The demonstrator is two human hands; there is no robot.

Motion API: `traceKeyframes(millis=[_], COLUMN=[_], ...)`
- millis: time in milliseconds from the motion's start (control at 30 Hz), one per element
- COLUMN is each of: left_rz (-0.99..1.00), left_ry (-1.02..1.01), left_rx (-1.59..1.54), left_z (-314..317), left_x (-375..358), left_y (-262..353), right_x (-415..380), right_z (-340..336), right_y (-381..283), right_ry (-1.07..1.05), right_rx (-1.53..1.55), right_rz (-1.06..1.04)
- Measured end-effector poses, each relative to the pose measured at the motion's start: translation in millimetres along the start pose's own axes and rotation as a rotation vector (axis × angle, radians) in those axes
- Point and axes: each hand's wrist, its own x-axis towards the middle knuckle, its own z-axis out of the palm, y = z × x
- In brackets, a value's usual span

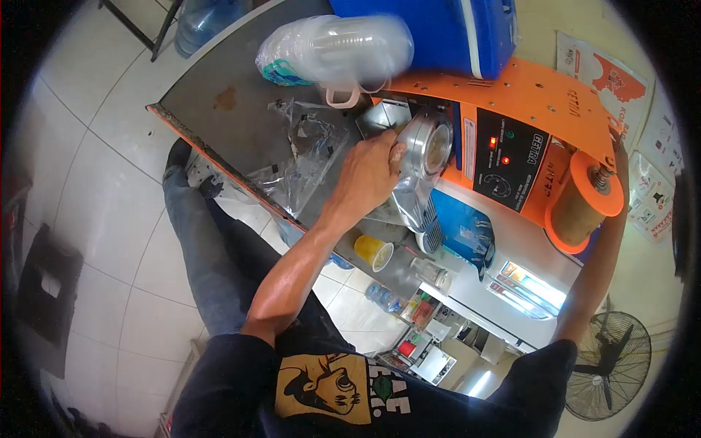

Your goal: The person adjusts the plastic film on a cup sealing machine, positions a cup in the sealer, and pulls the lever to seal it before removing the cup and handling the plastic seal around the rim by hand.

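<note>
My left hand [370, 171] is closed around the edge of a silver metal cup holder [416, 135] on an orange cup sealing machine [511, 95]. A round rim with something brownish inside shows in the holder. My right arm [599, 274] stretches up along the far side of the machine. Its hand is hidden behind the orange frame, near a film roll [580, 208] with orange end discs. Red lamps and a dial show on the black control panel [507, 157]. Below my left wrist stands a yellow cup [374, 252].
Crumpled clear plastic [310, 150] lies on the dark counter [212, 95]. A wrapped stack of clear cups [336, 47] and a blue box [438, 33] stand beside the machine. A glass jar [431, 271] is farther along. A fan [610, 365] is at lower right.
</note>
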Motion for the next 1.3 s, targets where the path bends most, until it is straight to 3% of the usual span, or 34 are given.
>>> traceKeyframes(millis=[400,700,767,867,1033,1100,1133,1233,1300], left_rz=[-0.079,-0.060,-0.053,-0.062,-0.004,-0.220,-0.218,0.242,0.225], left_ry=[-0.078,-0.080,-0.102,-0.165,-0.236,-0.308,-0.352,-0.119,-0.187], left_rx=[0.022,0.114,0.173,0.235,0.261,0.417,0.451,0.617,0.580], left_z=[-15.9,-24.0,-27.3,-35.3,-39.0,-42.6,-42.0,-35.1,-25.2], left_x=[-19.3,-29.6,-26.9,-21.4,-16.5,-13.7,-13.7,-4.6,12.9], left_y=[6.3,8.9,11.9,14.3,19.3,32.6,41.1,64.7,74.2], right_x=[38.6,-6.1,-19.9,-25.1,-110.8,-169.4,-200.6,-283.5,-327.2], right_z=[-6.4,15.9,24.7,18.4,-26.9,-58.2,-72.7,-84.5,-13.5], right_y=[66.0,-27.6,-55.5,-45.1,-156.9,-154.0,-147.3,-147.3,-160.0], right_ry=[0.029,-0.094,-0.050,-0.037,0.249,0.281,0.288,0.324,0.319], right_rx=[0.219,0.027,-0.061,-0.362,-0.051,0.010,0.003,0.007,0.129], right_rz=[-0.054,-0.071,-0.093,-0.188,0.228,0.344,0.323,0.231,0.268])
